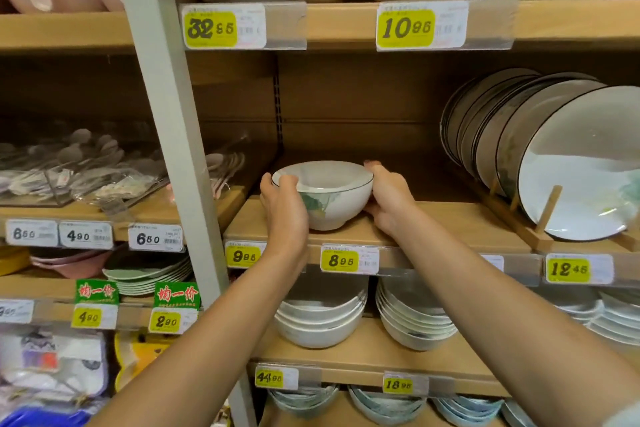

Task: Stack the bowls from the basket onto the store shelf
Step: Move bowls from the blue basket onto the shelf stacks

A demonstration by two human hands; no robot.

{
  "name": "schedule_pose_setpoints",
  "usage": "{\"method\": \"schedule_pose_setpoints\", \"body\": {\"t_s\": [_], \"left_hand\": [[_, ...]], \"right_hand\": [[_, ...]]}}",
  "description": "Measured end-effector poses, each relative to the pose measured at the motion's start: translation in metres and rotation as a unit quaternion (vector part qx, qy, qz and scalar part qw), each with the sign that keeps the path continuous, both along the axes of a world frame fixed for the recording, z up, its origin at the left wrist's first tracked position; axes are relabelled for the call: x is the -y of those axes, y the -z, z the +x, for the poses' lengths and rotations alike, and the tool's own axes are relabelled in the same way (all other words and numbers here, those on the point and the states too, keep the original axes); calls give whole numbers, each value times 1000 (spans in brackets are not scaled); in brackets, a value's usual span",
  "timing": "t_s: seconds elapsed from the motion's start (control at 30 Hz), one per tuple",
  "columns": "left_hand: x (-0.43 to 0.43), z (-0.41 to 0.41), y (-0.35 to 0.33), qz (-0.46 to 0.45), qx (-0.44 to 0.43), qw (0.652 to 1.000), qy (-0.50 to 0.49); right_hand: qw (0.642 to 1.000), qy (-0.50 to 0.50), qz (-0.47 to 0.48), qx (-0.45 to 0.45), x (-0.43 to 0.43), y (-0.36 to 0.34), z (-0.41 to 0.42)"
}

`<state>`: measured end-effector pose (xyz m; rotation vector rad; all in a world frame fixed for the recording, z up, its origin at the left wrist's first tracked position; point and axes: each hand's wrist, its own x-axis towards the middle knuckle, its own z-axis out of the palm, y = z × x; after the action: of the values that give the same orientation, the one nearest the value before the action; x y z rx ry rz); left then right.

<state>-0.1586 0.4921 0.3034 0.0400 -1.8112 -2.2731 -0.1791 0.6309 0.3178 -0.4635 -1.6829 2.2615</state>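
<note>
You are facing the tableware aisle of a shop. Wooden shelves [433, 215] run across the frame, and each front edge carries a clear strip of printed yellow price labels: 10.96 [406, 28] at upper centre, 8.95 [341, 260] at centre, 12.46 [568, 269] at right. Green promotion signs [97, 292] with red characters hang at lower left. The stock sits in multiples: stacked bowls [320, 322] at lower centre, plates [554, 156] upright in a wooden rack [547, 208] at right, bagged spoons [79, 163] at left.

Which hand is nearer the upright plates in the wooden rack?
Right. The right hand holds the bowl on the side facing the plates; the left hand holds its far side.
</note>
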Motion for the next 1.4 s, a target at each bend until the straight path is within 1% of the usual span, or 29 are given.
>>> {"method": "schedule_pose_setpoints", "body": {"t_s": [0.1, 0.2, 0.3, 0.37, 0.43, 0.73, 0.9, 1.03, 1.23, 1.33, 1.4], "left_hand": [[7, -3, -4, 47, 27, 998, 18], [19, -12, -12, 94, 48, 994, 14], [21, -17, -11, 62, 66, 993, 71], [18, -15, -6, 48, 57, 995, 74], [18, -16, -2, 50, 41, 996, 66], [30, -24, 6, 25, 12, 996, 89], [29, -26, 11, 11, 7, 996, 83], [28, -26, 10, 16, 0, 996, 90], [33, -17, 1, -36, 14, 994, 105], [43, -1, -5, -22, 46, 988, 144], [52, 18, -6, -18, 39, 987, 158]], "right_hand": [[1000, 24, -8, -1, -7, -2, 10], [999, 25, 4, -35, -1, 3, 27], [996, 8, 55, -72, 18, 12, 36], [993, 20, 96, -70, 28, 16, 35], [991, 26, 114, -64, 32, 18, 31], [996, 21, 70, -58, 39, 17, 16], [996, 53, 55, -36, 43, 14, 15], [996, 90, 19, -19, 47, 12, 19], [993, 98, 71, -7, 54, 3, 31], [992, 97, 78, -5, 51, 0, 45], [988, 121, 95, -23, 50, -2, 58]]}}
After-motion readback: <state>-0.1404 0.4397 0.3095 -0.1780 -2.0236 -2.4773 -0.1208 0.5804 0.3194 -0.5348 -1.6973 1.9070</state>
